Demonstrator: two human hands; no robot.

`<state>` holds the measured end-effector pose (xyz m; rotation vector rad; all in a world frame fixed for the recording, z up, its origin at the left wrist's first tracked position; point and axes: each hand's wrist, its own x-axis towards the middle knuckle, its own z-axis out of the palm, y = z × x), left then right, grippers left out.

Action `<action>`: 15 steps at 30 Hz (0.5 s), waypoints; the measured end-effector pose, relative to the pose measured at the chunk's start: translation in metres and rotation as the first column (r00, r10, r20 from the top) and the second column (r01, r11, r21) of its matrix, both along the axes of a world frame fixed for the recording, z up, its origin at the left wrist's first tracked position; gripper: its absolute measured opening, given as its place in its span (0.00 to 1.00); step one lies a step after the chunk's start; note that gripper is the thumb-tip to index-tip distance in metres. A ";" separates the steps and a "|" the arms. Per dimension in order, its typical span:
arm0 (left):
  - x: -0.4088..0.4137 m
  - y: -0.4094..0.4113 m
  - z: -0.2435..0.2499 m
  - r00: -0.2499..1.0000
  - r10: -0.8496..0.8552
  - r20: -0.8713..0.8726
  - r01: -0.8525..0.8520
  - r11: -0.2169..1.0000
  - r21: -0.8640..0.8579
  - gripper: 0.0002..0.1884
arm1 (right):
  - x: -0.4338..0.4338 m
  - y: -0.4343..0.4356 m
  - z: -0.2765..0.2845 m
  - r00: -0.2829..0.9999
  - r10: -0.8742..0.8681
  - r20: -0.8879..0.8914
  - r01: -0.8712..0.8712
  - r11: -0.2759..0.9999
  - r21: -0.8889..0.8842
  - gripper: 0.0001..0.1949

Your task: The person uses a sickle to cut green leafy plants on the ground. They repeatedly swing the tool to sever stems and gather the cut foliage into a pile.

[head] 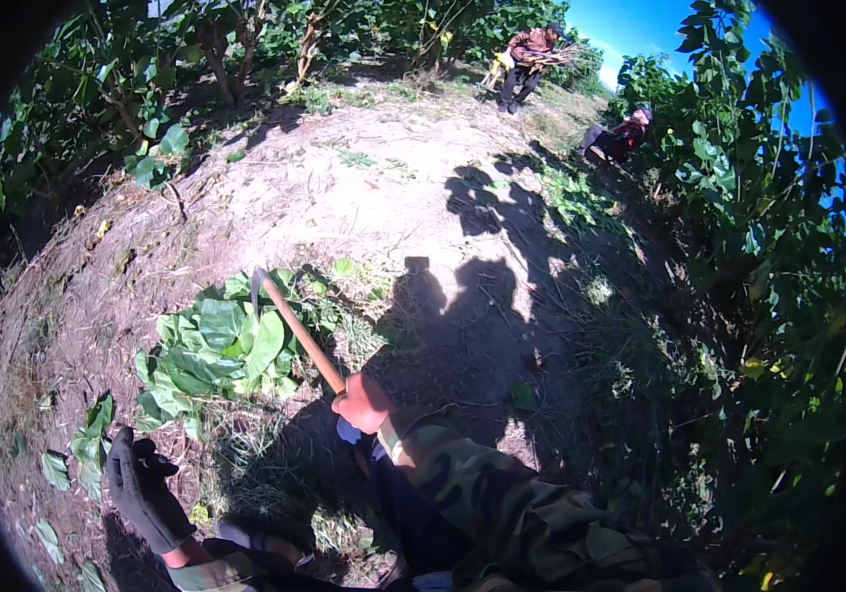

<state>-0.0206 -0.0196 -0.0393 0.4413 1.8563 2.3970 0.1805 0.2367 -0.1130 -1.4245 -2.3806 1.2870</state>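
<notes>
My right hand (364,403) grips the wooden handle of a sickle (304,337). Its narrow dark blade (255,290) hangs over a pile of large green leaves (204,344) on the ground. The blade is seen nearly edge-on; whether it touches the leaves is hard to tell. My left hand (143,488), in a dark glove, is held low at the left. Its fingers are curled but apart, with nothing between them. Several loose leaves (56,470) lie beyond it, and cut grass (260,451) lies between my hands.
Leafy bushes stand on the left (127,81) and the right (749,318). Ahead, one person (530,63) carries a bundle of sticks (552,56); another person (619,137) crouches by the right bushes. Shadows (482,325) fall on the dry soil (364,192). My shoe (267,536) shows below.
</notes>
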 end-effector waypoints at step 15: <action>0.004 0.001 0.004 1.000 -0.018 -0.013 0.017 1.000 -0.023 0.20 | 0.001 0.006 -0.008 0.995 -0.055 -0.079 0.048 0.995 -0.091 0.15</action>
